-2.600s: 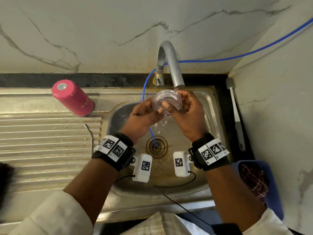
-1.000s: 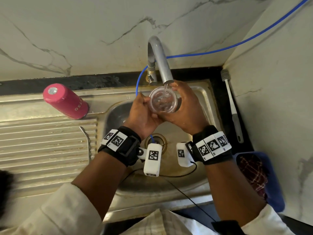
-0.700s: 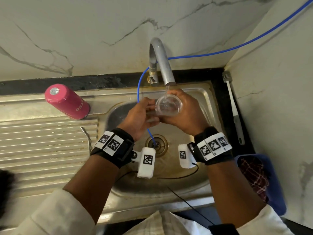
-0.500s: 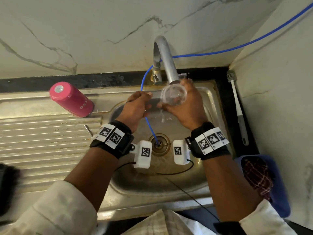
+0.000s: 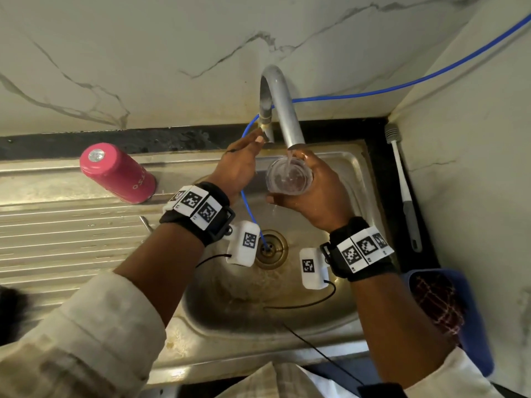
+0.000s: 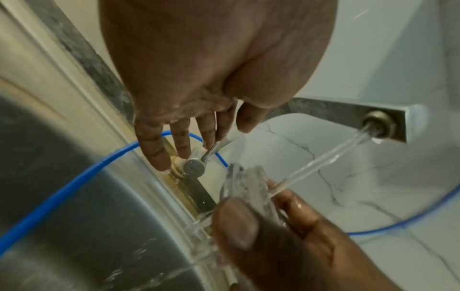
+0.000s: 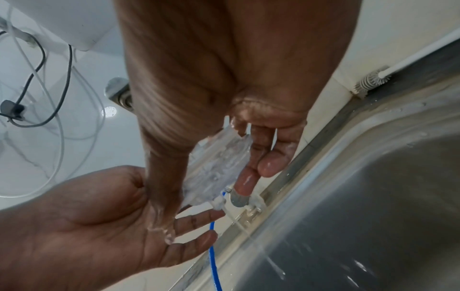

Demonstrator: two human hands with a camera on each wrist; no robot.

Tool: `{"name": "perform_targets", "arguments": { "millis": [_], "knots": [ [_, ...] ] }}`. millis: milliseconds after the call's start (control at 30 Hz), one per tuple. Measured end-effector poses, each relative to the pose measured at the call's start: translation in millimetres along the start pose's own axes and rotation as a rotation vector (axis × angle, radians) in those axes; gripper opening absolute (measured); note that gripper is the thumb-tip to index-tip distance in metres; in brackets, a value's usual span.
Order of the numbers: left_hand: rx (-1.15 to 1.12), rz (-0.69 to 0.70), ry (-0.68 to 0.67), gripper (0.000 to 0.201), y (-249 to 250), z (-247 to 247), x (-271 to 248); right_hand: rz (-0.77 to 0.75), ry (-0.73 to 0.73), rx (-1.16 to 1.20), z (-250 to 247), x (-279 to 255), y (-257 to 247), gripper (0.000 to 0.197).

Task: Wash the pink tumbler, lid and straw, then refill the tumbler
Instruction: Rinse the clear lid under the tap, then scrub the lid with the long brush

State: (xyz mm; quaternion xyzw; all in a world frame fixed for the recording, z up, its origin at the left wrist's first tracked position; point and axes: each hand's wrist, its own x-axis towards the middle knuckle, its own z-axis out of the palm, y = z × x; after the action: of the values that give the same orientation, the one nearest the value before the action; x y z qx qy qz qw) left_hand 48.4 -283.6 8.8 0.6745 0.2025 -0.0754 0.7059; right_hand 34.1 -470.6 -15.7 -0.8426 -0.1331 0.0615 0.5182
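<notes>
The clear lid [image 5: 288, 176] sits under the running tap spout [image 5: 283, 110], and water streams onto it. My right hand [image 5: 319, 191] grips the lid by its rim, thumb on one side and fingers on the other; the right wrist view shows the lid [image 7: 219, 163] between them. My left hand [image 5: 253, 145] is off the lid, and its straight fingers [image 6: 184, 145] touch the tap lever [image 6: 214, 147]. The pink tumbler [image 5: 117, 176] stands upside down on the drainboard at the left. A thin metal piece [image 5: 145, 222] lies near the sink's left edge; whether it is the straw I cannot tell.
A blue tube [image 5: 250, 208] runs from the wall down into the drain [image 5: 270, 248] of the steel sink [image 5: 230, 305]. A white bottle brush [image 5: 402, 182] lies along the right wall. A blue basket with a checked cloth [image 5: 448, 311] sits at the front right.
My left hand has let go of the lid and moved up and back to the tap lever. My right hand alone now keeps the lid under the stream.
</notes>
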Motion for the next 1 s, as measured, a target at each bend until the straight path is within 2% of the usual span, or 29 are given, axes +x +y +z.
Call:
{"name": "perform_targets", "arguments": {
  "millis": [167,267,300,333,367,400,433,467,533,600,667,733,800,900,1000],
  "knots": [
    [0.038,0.047,-0.048,0.044,-9,3,6,-0.004,-0.001,-0.004,4,-5,7,0.093],
    [0.043,0.091,-0.124,0.059,-16,7,9,-0.042,0.036,0.061,4,-10,0,0.080],
    [0.044,0.090,-0.136,0.064,-17,7,7,-0.002,0.068,0.119,7,-11,-2,0.072],
    [0.039,0.092,-0.142,0.065,-19,7,7,0.110,0.100,0.216,12,-12,-6,0.061],
    [0.052,0.095,-0.132,0.062,-19,8,4,0.284,0.096,0.353,16,-13,-10,0.053],
    [0.083,0.106,-0.113,0.057,-21,9,1,0.487,0.027,0.509,19,-13,-11,0.056],
    [0.111,0.119,-0.100,0.049,-22,11,-3,0.664,-0.078,0.654,21,-15,-10,0.067],
    [0.126,0.120,-0.102,0.041,-25,14,-7,0.776,-0.189,0.774,21,-16,-7,0.079],
    [0.106,0.067,-0.169,0.029,-29,20,-19,0.804,-0.308,0.924,20,-20,3,0.090],
    [0.112,0.018,-0.309,0.034,-31,21,-30,0.768,-0.336,0.969,18,-22,10,0.091],
    [0.199,0.084,-0.383,0.035,-33,20,-35,0.783,-0.351,0.988,13,-23,14,0.092],
    [0.258,0.202,-0.362,0.033,-36,19,-35,0.807,-0.340,0.941,5,-22,16,0.093],
    [0.257,0.255,-0.313,0.037,-38,20,-36,0.847,-0.261,0.776,-4,-22,16,0.094],
    [0.195,0.222,-0.223,0.029,-44,24,-28,0.795,-0.024,0.375,-26,-19,22,0.070],
    [0.147,0.160,-0.172,0.032,-48,27,-28,0.620,0.223,-0.152,-65,-15,45,0.054]
  ]
}}
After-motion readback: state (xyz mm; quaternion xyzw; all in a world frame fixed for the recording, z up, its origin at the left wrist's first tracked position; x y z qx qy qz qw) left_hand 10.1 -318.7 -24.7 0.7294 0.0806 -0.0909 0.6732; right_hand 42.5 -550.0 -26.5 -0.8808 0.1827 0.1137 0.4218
